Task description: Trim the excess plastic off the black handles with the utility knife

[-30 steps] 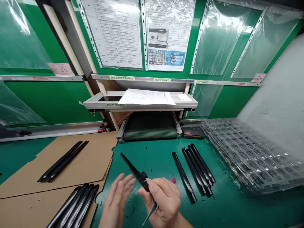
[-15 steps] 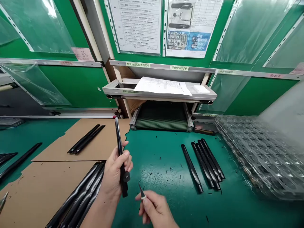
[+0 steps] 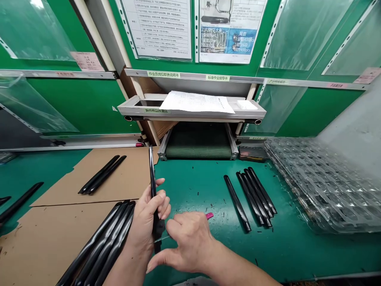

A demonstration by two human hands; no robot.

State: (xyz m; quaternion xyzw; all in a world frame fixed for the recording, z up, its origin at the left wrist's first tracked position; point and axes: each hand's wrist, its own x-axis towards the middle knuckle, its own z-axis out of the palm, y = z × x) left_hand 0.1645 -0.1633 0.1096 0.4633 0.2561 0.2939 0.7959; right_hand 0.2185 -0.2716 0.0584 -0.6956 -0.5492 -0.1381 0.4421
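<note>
My left hand (image 3: 149, 210) is closed around a long, glossy black plastic part (image 3: 152, 174), held nearly upright with its slim end at the top. A small block-like piece sticks out at the part's lower end. My right hand (image 3: 192, 238) grips a small knife with a pink handle (image 3: 210, 215), whose end pokes out past the knuckles. The thin blade reaches left across the part's lower end, and the right thumb points toward that end from below. Under the left forearm lie several black parts (image 3: 104, 238) on cardboard (image 3: 53, 226).
Two black parts (image 3: 102, 174) rest on the rear cardboard. Several others (image 3: 256, 198) lie on the green table at right, among small black scraps. Stacked clear plastic trays (image 3: 321, 186) stand far right. A conveyor belt (image 3: 199, 151) sits at the back below a shelf (image 3: 190, 113).
My right hand has risen and turned over, bringing the knife blade to the lower end of the black part. The left hand still holds the part, and the view has shifted slightly.
</note>
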